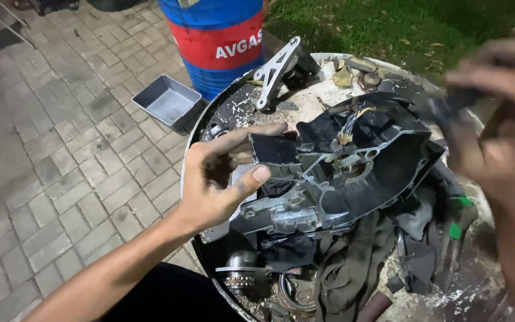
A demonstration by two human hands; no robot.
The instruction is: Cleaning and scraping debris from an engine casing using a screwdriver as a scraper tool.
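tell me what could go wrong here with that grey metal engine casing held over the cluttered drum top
1. The left hand grips the grey cast-metal engine casing only at one edge, so it could tip or slip onto the dirty rags and the round bearing part below.
2. Thin coloured wires stick out of the casing and could snag.
3. The right hand is blurred, close to the casing's edge, and might knock it.

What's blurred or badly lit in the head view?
Head view: the right hand is smeared by motion blur at the frame edge, so its grip is unreadable; the left hand and the grey engine casing are sharp; harsh light falls on the work surface, while the grass falls dark.
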